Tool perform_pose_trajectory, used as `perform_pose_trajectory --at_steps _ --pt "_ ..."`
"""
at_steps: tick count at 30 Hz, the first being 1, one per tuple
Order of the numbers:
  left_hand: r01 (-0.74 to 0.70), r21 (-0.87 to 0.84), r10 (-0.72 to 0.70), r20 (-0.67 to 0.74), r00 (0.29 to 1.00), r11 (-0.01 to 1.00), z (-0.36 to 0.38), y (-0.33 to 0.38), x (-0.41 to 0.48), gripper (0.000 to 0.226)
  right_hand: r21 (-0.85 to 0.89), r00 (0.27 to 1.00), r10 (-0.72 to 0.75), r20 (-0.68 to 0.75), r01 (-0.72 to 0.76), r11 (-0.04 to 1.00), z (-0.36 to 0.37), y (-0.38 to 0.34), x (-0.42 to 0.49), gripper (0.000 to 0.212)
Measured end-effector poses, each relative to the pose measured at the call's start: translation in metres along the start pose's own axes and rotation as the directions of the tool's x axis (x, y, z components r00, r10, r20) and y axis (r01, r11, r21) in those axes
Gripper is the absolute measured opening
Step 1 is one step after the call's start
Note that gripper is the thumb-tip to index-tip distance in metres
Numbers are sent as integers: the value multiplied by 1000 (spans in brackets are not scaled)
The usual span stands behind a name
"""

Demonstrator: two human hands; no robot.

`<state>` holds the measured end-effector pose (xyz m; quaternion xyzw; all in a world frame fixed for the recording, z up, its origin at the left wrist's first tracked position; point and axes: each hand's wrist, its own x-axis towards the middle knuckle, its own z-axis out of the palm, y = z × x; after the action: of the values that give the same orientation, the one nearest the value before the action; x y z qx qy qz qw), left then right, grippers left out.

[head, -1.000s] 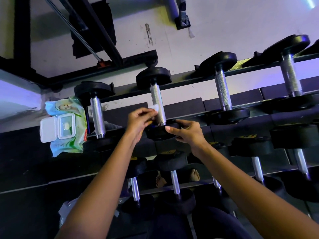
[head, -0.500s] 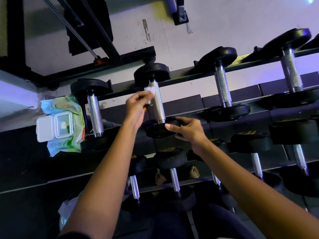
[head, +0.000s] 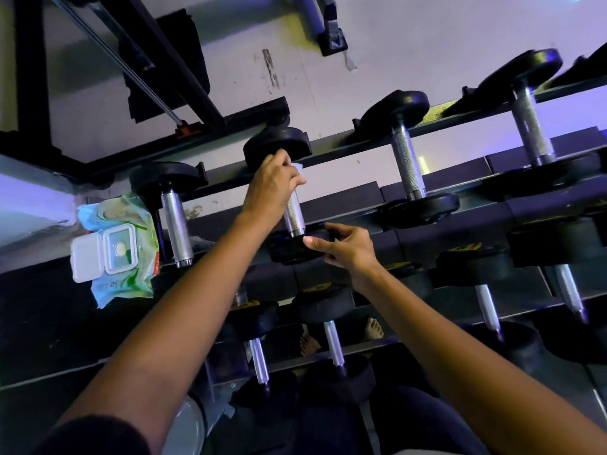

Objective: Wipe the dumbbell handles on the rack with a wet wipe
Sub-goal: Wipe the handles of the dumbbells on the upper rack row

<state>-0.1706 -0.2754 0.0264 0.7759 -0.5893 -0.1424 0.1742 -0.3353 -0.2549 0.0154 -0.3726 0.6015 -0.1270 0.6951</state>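
Two tiers of black-headed dumbbells fill the rack (head: 341, 152), each lying across the far and near rails with a metal handle between its heads. Four show on the upper tier. The dumbbell (head: 294, 214) being wiped is second from the rack's left end.

The left hand (head: 272, 185) is wrapped round the far end of that handle, hard against the far head (head: 279, 139), with the wet wipe (head: 297, 167) bunched inside the grip. The right hand (head: 348, 251) is narrow, with thumb and forefinger pinching the rim of the near head (head: 292, 252) at the near rail, apparently to stop the dumbbell rolling.

Done well, this stroke probably wants the wipe closed all the way round the bar and drawn its full length, from the far head to the near one. A slight twist of the wrist would let the underside get cleaned too. The right hand should keep its pinch throughout, and the ends of the bar, where grime tends to collect, deserve an extra turn.

A green pack of wipes (head: 121, 244) lies at the rack's left end, just beside the first dumbbell. Its white lid is flipped open, so a fresh sheet is within reach.

The handle is bright, smooth-looking steel, plainer than the knurled handle (head: 407, 165) next along toward the right end. Only its near half shows below the fingers. Of the wipe, just a pale corner pokes out past the knuckles, and whether it is soiled cannot be told.
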Motion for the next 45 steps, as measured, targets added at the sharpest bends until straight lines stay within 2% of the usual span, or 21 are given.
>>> perform_pose_trajectory --at_steps 2,6,8,12,14,18,20,23,26,29,31,32,33,34,35,36,39,41,43,45 --pt "-44 43 42 49 998 998 1 -2 -14 25 -13 1000 -6 1 6 1000 1 1 -1 74" --pt "-136 -34 141 216 966 990 -7 -1 -47 20 -31 1000 -5 -6 5 1000 1 0 -1 75" --pt "-139 9 134 208 969 990 -9 -2 -21 18 -28 1000 7 -2 -7 1000 0 -2 -1 73" --pt "-50 70 43 91 995 996 -7 -4 10 19 -16 1000 12 -1 -12 1000 0 -2 -1 71" --pt "-88 75 80 107 991 993 -3 -1 -13 17 -18 1000 11 1 -11 1000 0 -2 -2 71" --pt "-120 -45 126 182 975 992 -3 1 -51 17 -21 1000 12 19 -11 1000 -1 -4 -3 65" --pt "-34 -73 43 125 991 997 -6 -3 -27 17 -14 1000 26 13 -26 1000 -1 -5 -3 65" --pt "112 -187 -123 -48 991 976 -8 -9 -4 16 -7 999 34 5 -34 999 0 -4 -1 65" --pt "179 -322 -209 -60 976 930 4 -5 -43 9 -16 1000 30 1 -30 999 0 -4 1 68" --pt "246 -511 -298 -21 954 824 13 -4 -79 11 -16 1000 29 -2 -29 999 1 -4 1 68" --pt "292 -639 -416 -48 908 711 14 -9 -61 16 -2 1000 28 -1 -28 1000 1 -4 1 68" --pt "331 -729 -513 -33 857 599 13 -11 -48 18 7 1000 29 1 -29 1000 0 -3 1 67" --pt "347 -834 -595 28 803 429 10 -11 -34 22 13 1000 31 2 -31 999 0 -3 1 66" --pt "335 -908 -631 108 768 252 8 -11 -26 26 16 1000 31 2 -31 999 0 -2 2 67" --pt "323 -937 -634 168 755 135 12 -11 -25 26 17 1000 29 2 -29 999 -1 -2 2 68" --pt "331 -937 -626 193 755 110 14 -10 -31 24 17 1000 28 3 -28 999 0 -2 2 69" --pt "452 -865 -633 228 740 217 19 -2 -62 23 18 1000 27 1 -27 999 1 -2 3 70" --pt "459 -857 -670 201 715 233 20 -1 -61 24 17 1000 31 3 -31 999 1 -1 3 70" --pt "420 -896 -726 191 660 146 18 -5 -37 23 27 999 36 5 -37 999 0 -1 3 70" --pt "346 -938 -747 246 617 -23 14 -7 -13 27 40 999 42 5 -42 998 -1 -1 3 69"
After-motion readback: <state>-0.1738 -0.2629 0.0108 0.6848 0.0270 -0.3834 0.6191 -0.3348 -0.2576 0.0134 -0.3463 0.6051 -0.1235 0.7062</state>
